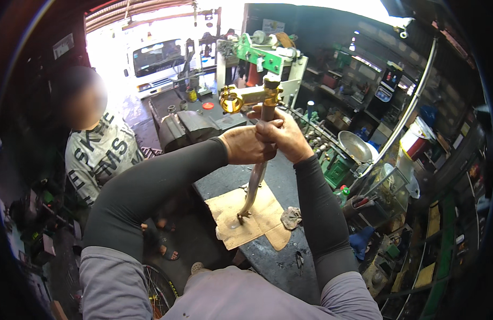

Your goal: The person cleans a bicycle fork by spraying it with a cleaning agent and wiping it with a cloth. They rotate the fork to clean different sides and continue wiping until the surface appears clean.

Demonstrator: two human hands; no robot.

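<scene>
Left hand (249, 145) and right hand (290, 137) both wrapped around 1 metal fork (252, 193), gold clamp (231, 101) at its top left, forked tips over cardboard (225, 216), dark bench (285, 184) beneath, crumpled rag (292, 217) near right.

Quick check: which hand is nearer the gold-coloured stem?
Right. The right hand grips the metal fork just below the gold-coloured stem; the left hand holds the fork lower down, farther from it.
</scene>
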